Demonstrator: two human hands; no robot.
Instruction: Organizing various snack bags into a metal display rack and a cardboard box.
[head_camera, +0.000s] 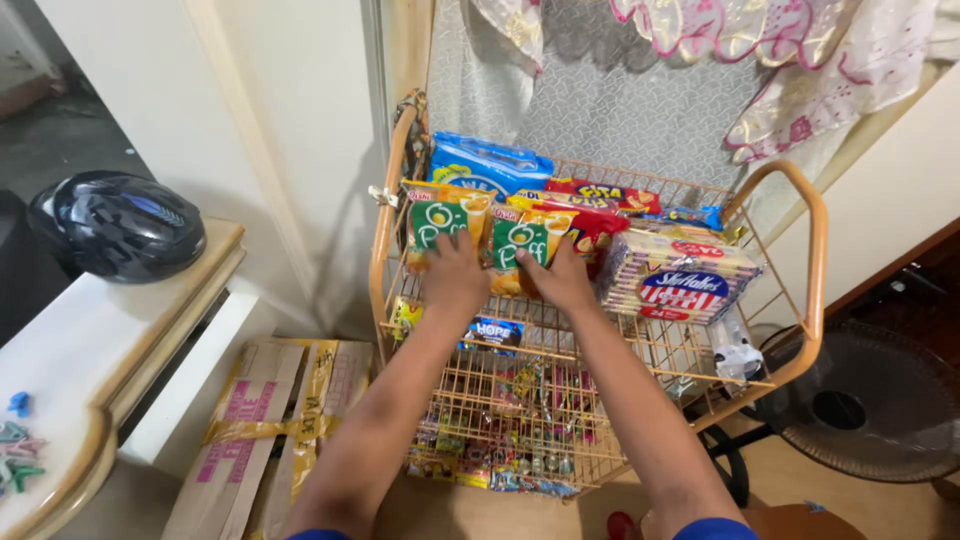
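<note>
An orange wire rack (812, 262) holds snack packs on its top shelf. My left hand (455, 280) rests palm down on a green and orange snack pack (436, 226) at the shelf's left. My right hand (562, 281) lies on a second green and orange snack pack (516, 240) beside it. Neither hand is closed around its pack. Behind them lie a blue pack (487, 162) and red packs (600, 195). A large clear-wrapped cracker pack (675, 275) sits to the right. A small blue pack (494, 332) lies under my wrists.
The rack's lower shelf (520, 440) holds several small candy packs. A black helmet (115, 224) rests on a white counter (70, 345) at the left. Flattened cardboard (262, 420) lies on the floor. A floor fan (868, 402) stands at the right; curtains (640, 90) hang behind.
</note>
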